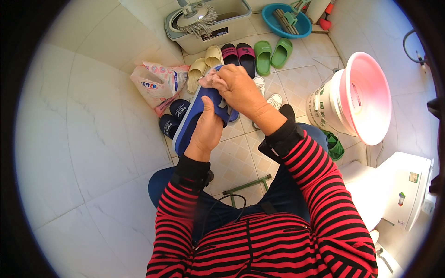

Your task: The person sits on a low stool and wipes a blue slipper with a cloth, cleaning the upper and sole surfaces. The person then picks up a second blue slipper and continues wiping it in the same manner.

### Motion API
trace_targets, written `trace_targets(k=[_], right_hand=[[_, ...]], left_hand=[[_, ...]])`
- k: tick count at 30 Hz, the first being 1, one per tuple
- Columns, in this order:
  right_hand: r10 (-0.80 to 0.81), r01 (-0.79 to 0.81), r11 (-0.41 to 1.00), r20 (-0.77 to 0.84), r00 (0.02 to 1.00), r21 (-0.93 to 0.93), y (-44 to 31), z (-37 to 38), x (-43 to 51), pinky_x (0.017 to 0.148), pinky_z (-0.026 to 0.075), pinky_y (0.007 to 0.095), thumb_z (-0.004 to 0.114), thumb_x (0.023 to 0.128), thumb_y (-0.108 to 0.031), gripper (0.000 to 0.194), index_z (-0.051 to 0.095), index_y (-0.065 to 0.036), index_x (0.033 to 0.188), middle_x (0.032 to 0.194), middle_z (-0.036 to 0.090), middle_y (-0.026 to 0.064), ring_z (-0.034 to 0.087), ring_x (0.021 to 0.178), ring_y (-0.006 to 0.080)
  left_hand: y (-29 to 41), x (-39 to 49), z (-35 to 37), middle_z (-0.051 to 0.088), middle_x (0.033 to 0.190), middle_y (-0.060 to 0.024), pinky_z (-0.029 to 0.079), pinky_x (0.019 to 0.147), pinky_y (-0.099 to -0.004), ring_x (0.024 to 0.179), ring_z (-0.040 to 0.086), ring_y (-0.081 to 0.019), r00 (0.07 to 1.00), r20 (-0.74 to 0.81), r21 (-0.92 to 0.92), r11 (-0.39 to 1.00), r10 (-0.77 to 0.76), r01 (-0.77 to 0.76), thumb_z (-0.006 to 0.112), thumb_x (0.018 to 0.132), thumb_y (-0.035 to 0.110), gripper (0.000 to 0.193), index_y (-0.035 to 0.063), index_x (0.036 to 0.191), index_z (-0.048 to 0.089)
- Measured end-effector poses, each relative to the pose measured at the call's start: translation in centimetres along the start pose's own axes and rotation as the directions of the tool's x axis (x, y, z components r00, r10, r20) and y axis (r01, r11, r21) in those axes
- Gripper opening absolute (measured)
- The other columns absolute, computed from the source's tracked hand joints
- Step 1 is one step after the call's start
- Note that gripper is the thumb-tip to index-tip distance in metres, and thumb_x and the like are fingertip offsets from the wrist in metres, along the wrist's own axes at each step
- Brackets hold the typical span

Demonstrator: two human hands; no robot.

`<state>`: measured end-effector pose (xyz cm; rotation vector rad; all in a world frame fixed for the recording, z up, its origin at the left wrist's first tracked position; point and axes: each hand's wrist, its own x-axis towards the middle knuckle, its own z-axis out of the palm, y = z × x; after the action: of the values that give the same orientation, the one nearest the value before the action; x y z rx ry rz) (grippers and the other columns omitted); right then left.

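My left hand (205, 133) is pushed under the strap of a blue slide slipper (208, 100), its thumb resting over the strap. The slipper is held up tilted, its sole edge towards the left wall. In my right hand (240, 88) a pink cloth (213, 80) is bunched and pressed on the slipper's toe end. Part of another blue slipper (234, 116) shows below the strap, mostly hidden. Dark blue slippers (169, 125) with writing lie on the tiled floor to the left. White sneakers (274, 100) are partly covered by my right forearm.
Cream slippers (196, 71), black slippers with pink straps (246, 55) and green slippers (263, 57) form a row. Behind them are a mop bucket (229, 29) and a blue basin (306, 29). A plastic bag (153, 85) leans left; a pink basin (373, 100) tops a white bucket (321, 104), near a toilet (365, 194).
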<state>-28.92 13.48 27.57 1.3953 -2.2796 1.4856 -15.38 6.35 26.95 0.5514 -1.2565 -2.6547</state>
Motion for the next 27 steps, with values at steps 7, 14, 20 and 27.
trace_targets(k=[7,14,20,27], right_hand=[[-0.106,0.095,0.989,0.102,0.989,0.113,-3.2,0.8,-2.0,0.084,0.05,0.0451,0.068,0.09,-0.023,0.019,0.068,-0.007,0.098,0.104,0.065,0.0113,0.058,0.101,0.0369],[0.219,-0.459,0.689,0.442,0.87,0.561,-4.3,-2.3,-0.6,0.09,0.052,0.0384,0.063,0.094,-0.01,0.017,0.069,-0.003,0.108,0.108,0.072,0.0101,0.064,0.102,0.0289],[0.421,-0.281,0.352,0.117,0.9,0.893,-1.3,-5.3,2.1,0.088,0.058,0.0275,0.054,0.092,0.009,0.03,0.062,0.005,0.12,0.12,0.07,0.0131,0.068,0.116,0.0205],[0.228,-0.22,0.852,0.042,0.973,0.475,-1.1,0.3,-0.5,0.085,0.048,0.0391,0.061,0.095,-0.013,0.007,0.065,-0.008,0.097,0.1,0.064,0.0095,0.061,0.098,0.0291]], left_hand=[[-0.2,0.0,-3.0,0.049,0.148,0.0007,0.033,0.119,-0.0343,0.138,0.045,-0.0152,0.988,-0.022,-0.173,0.973,0.152,-0.154,0.03,0.102,0.071,0.074,0.0149,0.149,0.043],[1.7,0.3,-3.5,0.06,0.135,-0.0021,0.037,0.115,-0.0383,0.131,0.053,-0.0186,0.995,0.012,-0.285,0.954,0.104,-0.096,0.042,0.098,0.074,0.077,0.0132,0.144,0.048],[4.2,0.4,-1.4,0.053,0.15,-0.0126,0.041,0.117,-0.0501,0.138,0.052,-0.0295,0.993,0.059,-0.439,0.896,0.1,-0.064,0.064,0.104,0.03,0.06,0.0064,0.153,0.04],[2.7,0.6,-2.5,0.054,0.149,-0.0127,0.041,0.116,-0.049,0.138,0.052,-0.0285,0.998,-0.009,-0.466,0.883,0.055,-0.053,0.047,0.111,0.038,0.052,0.0058,0.151,0.043]])
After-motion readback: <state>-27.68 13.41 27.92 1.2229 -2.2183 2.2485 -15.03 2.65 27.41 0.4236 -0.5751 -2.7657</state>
